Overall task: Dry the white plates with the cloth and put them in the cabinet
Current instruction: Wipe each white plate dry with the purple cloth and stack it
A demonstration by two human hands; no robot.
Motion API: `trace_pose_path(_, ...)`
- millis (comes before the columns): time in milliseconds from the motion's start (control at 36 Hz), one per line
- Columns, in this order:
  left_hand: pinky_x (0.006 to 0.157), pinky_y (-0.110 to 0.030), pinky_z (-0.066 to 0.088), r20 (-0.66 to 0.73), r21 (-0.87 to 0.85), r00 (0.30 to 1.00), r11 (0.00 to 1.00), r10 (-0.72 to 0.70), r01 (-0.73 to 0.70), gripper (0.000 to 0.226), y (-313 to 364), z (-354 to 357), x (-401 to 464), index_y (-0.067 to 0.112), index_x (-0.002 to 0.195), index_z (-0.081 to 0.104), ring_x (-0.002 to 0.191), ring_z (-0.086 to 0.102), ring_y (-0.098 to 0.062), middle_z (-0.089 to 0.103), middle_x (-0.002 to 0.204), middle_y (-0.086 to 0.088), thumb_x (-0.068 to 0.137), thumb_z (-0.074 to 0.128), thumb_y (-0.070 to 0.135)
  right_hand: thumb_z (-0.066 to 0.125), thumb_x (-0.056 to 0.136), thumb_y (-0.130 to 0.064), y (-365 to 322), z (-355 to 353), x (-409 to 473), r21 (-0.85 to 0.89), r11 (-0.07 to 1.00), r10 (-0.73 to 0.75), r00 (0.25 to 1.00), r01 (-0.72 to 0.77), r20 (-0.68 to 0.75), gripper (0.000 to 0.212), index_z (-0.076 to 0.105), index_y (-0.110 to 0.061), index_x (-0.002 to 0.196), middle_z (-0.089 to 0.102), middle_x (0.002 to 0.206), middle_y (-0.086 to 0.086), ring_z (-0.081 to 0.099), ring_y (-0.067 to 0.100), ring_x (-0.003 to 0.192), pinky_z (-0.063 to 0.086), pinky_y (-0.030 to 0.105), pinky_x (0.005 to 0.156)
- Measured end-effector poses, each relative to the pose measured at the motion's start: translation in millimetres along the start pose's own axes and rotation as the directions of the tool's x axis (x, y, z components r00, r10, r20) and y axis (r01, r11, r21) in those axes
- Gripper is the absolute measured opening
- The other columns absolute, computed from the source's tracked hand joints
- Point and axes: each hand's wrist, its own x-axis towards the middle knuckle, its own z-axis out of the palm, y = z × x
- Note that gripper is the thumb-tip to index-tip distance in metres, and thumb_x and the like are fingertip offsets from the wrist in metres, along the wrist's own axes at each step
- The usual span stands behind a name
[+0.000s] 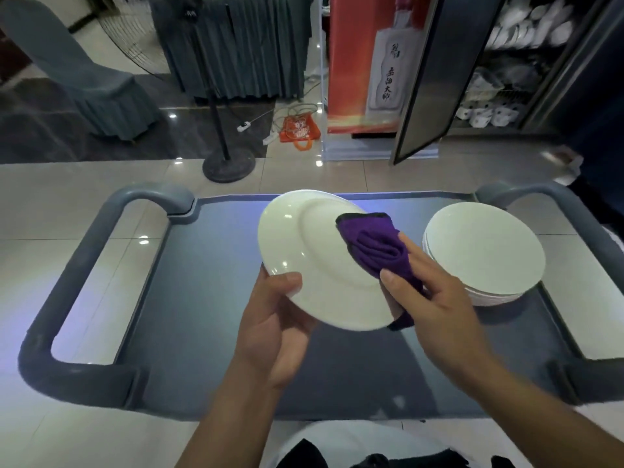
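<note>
Across the lower half of my view runs the grey cart, its dark top carrying the work; beyond it, upper right, the cabinet stands with its door swung open and white crockery on the shelves. On the cart's right end sits the stack of white plates, which I judge still waiting their turn. Above the cart's middle, clear of its top, I hold one white plate tilted, face toward me. My left hand clamps its lower left rim, thumb on the face, fingers hidden behind. My right hand pinches the folded purple cloth and presses it on the right half of the plate's face.

To do this step well, I would keep the left grip out at the rim so the cloth can sweep the whole well, work in circles from centre to edge, then turn the plate to catch the patch under my thumb and the back. Wet glaze slips, so I would keep the plate over the cart.
</note>
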Motion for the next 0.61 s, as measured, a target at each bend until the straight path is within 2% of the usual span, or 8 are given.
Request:
trace_pose_path(28,0.074,-0.034,0.062,-0.008,0.002,1.000,1.000,0.006,-0.006,0.091,-2,2,2,0.008,0.146,0.051,0.101,0.073,-0.022,0.071,0.123,-0.011,0.059,0.076,0.013,0.061,0.089,-0.049,2,4,-7,-0.033,0.999,0.019,0.999,-0.020,-0.044,0.040,0.064,-0.045,0.129,0.048,0.151,-0.017,0.039,0.003,0.142,0.036,0.045,0.116)
trace_pose_path(83,0.075,-0.033,0.062,-0.004,0.006,1.000,1.000,0.027,-0.027,0.075,-5,6,7,0.013,0.136,0.058,0.102,0.072,-0.022,0.072,0.119,-0.009,0.062,0.071,0.014,0.057,0.084,-0.058,1,11,-19,-0.059,0.997,0.043,0.994,-0.048,-0.097,0.044,0.063,-0.052,0.127,0.044,0.153,-0.020,0.033,0.001,0.145,0.033,0.044,0.118)
trace_pose_path(167,0.072,-0.033,0.061,-0.002,0.061,0.999,0.997,0.054,-0.054,0.068,-7,11,16,0.018,0.130,0.060,0.101,0.071,-0.022,0.072,0.118,-0.008,0.064,0.071,0.013,0.063,0.081,-0.052,-9,15,-32,-0.003,0.997,0.073,0.995,-0.073,-0.074,0.035,0.062,-0.067,0.113,0.043,0.151,-0.027,0.030,-0.007,0.143,0.030,0.035,0.118)
trace_pose_path(222,0.069,-0.036,0.061,-0.005,0.111,0.997,0.991,0.071,-0.070,0.068,-7,12,22,0.018,0.132,0.059,0.100,0.070,-0.025,0.070,0.117,-0.010,0.065,0.072,0.010,0.070,0.084,-0.042,-12,10,-37,0.065,0.993,0.095,0.995,-0.095,-0.001,0.032,0.068,-0.059,0.111,0.052,0.145,-0.023,0.042,-0.005,0.137,0.036,0.034,0.114)
trace_pose_path(306,0.065,-0.039,0.061,-0.016,0.210,0.997,0.975,0.080,-0.075,0.065,-7,12,27,0.017,0.133,0.058,0.101,0.069,-0.027,0.068,0.115,-0.008,0.072,0.068,0.000,0.069,0.089,-0.031,-14,-7,-33,0.238,0.941,0.250,0.968,-0.239,-0.016,0.023,0.076,-0.036,0.110,0.075,0.113,-0.006,0.067,0.016,0.113,0.052,0.044,0.101)
trace_pose_path(417,0.064,-0.037,0.059,0.003,0.334,0.998,0.941,0.057,-0.054,0.051,-11,13,23,0.021,0.123,0.064,0.098,0.067,-0.025,0.068,0.110,-0.005,0.075,0.064,0.003,0.060,0.098,-0.031,-20,-32,-11,0.352,0.835,0.473,0.878,-0.422,-0.069,0.019,0.075,-0.024,0.107,0.078,0.100,-0.001,0.071,0.017,0.088,0.052,0.035,0.072)
trace_pose_path(528,0.065,-0.040,0.059,0.084,0.369,0.996,0.929,0.000,-0.031,0.046,-22,17,15,0.032,0.109,0.075,0.097,0.070,-0.025,0.071,0.109,-0.004,0.073,0.068,0.004,0.062,0.098,-0.030,-28,-34,11,0.249,0.930,0.321,0.927,-0.270,-0.195,0.015,0.076,-0.033,0.098,0.077,0.095,-0.008,0.071,0.015,0.085,0.056,0.029,0.072)
trace_pose_path(611,0.070,-0.041,0.059,0.113,0.373,0.992,0.928,-0.049,0.004,0.050,-32,24,9,0.027,0.119,0.071,0.101,0.070,-0.029,0.071,0.115,-0.010,0.074,0.067,0.005,0.060,0.099,-0.030,-35,-16,18,0.039,0.992,0.128,0.984,-0.124,-0.124,0.016,0.072,-0.038,0.106,0.075,0.098,-0.013,0.068,0.009,0.093,0.056,0.031,0.083)
